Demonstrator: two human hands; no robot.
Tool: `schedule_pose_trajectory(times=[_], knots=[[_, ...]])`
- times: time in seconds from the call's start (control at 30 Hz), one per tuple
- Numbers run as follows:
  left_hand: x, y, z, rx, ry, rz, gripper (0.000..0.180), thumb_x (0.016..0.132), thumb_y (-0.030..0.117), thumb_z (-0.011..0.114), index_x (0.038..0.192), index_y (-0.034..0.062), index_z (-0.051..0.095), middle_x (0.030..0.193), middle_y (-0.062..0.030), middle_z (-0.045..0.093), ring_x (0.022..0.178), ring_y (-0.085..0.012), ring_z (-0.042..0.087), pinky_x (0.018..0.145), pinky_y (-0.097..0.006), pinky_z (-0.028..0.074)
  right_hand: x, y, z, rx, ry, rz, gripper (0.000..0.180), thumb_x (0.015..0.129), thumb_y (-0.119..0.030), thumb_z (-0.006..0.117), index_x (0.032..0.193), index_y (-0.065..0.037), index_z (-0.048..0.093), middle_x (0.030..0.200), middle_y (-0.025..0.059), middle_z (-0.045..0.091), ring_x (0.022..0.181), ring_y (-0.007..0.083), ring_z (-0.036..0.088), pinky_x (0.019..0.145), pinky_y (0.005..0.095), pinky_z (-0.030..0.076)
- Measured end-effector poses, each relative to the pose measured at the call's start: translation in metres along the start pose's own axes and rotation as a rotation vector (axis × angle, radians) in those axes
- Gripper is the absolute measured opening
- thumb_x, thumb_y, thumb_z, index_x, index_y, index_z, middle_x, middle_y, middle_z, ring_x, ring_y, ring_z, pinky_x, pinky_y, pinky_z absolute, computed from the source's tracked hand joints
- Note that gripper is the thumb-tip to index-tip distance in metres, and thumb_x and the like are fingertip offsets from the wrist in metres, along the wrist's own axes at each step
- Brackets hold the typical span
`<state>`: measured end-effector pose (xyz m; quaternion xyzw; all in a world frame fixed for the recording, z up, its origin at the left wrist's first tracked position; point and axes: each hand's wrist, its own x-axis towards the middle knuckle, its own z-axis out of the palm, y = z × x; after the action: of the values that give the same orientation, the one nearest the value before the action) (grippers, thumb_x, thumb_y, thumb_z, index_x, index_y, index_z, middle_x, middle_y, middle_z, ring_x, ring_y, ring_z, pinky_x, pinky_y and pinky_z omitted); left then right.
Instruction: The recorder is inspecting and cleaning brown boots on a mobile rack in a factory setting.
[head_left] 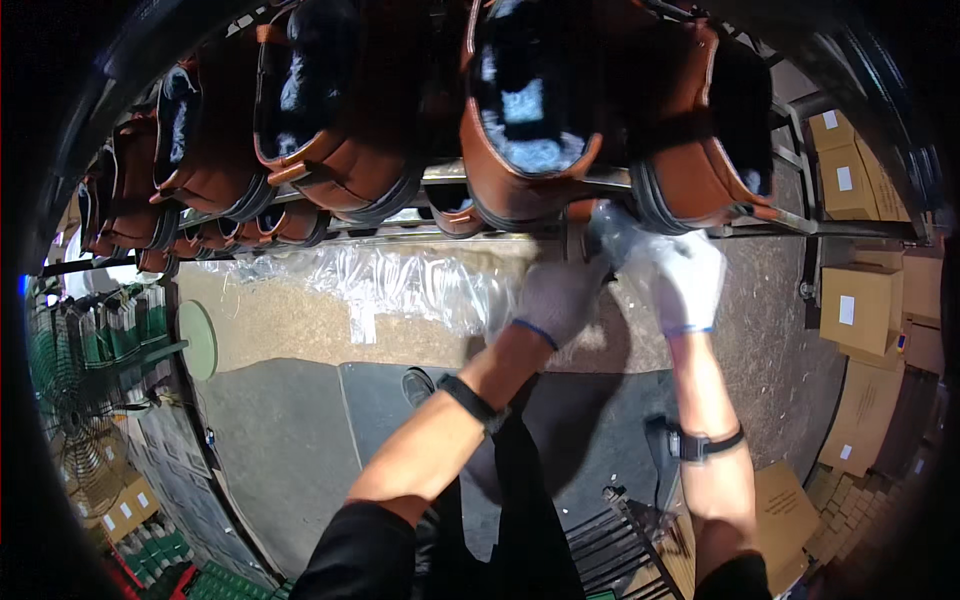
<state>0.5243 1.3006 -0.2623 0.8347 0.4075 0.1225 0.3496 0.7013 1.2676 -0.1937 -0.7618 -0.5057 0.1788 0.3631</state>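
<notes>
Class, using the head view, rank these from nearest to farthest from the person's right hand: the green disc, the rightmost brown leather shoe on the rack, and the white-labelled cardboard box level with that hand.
1. Rightmost brown leather shoe: just above the right hand in the picture.
2. White-labelled cardboard box: off to its right.
3. Green disc: farthest, across at the left.

Brown shoes point(365, 175): crowd the top of the frame, bar an upward pass.
Black rail point(865, 231): crosses the upper right, limits reach there.
Clear plastic point(405, 285): lies left of centre below the shoes, obstructs a low sweep.
Left hand point(555, 300) and right hand point(688, 275): leave a narrow gap, right of centre.
Dark mat point(275, 430): offers open room, lower left of centre.
Cartons point(862, 305): wall off the right edge.
</notes>
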Motion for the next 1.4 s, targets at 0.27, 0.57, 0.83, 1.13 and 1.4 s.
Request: schedule_pose_trajectory(times=[0.27,0.57,0.83,1.13,1.4], knots=[[-0.006,-0.024,0.012,0.097,0.062,0.053,0.019,0.099,0.019,0.059,0.109,0.0104,0.073,0.086,-0.015,0.076,0.079,-0.0363,0.078,0.066,-0.052,0.06,-0.028,-0.02,0.057,-0.527,0.166,-0.335,0.015,0.088,-0.014,0.067,0.095,-0.008,0.079,0.094,0.0188,0.077,0.094,0.0384,0.072,0.087,0.0515,0.054],[0.039,0.004,0.014,0.111,0.171,0.066,0.022,0.096,0.02,0.063,0.11,0.0063,0.072,0.099,-0.0196,0.077,0.087,-0.0365,0.077,0.071,-0.052,0.059,0.01,0.007,-0.002,-0.4,-0.121,-0.383,0.045,0.095,-0.018,0.066,0.137,-0.004,0.064,0.123,0.0231,0.075,0.11,0.0423,0.072,0.096,0.0432,0.057],[0.015,0.047,-0.012,-0.506,0.03,-0.07,0.04,0.1,0.021,0.07,0.138,0.0101,0.063,0.096,-0.0221,0.072,0.092,-0.0395,0.074,0.078,-0.043,0.059,-0.013,0.033,-0.032,-0.067,-0.289,-0.188,0.033,0.083,-0.013,0.081,0.114,-0.004,0.074,0.109,0.0225,0.074,0.104,0.0426,0.072,0.093,0.0505,0.058],[0.044,0.062,-0.008,-0.637,0.167,-0.32,0.012,0.101,0.015,0.065,0.103,0.008,0.075,0.089,-0.0129,0.075,0.081,-0.0359,0.076,0.071,-0.046,0.06,-0.035,0.149,-0.247,0.328,0.144,0.253,0.022,0.094,0.0,0.067,0.113,0.002,0.077,0.101,0.0176,0.079,0.094,0.0301,0.078,0.083,0.0471,0.065],[0.136,0.085,0.089,0.223,0.347,0.339,0.018,0.097,0.016,0.063,0.107,0.0106,0.076,0.092,-0.0172,0.076,0.083,-0.0385,0.075,0.071,-0.046,0.06,0.027,0.105,-0.156,0.912,0.151,0.465,0.034,0.092,-0.006,0.068,0.125,-0.001,0.074,0.111,0.0118,0.077,0.101,0.0227,0.073,0.085,0.035,0.06]])
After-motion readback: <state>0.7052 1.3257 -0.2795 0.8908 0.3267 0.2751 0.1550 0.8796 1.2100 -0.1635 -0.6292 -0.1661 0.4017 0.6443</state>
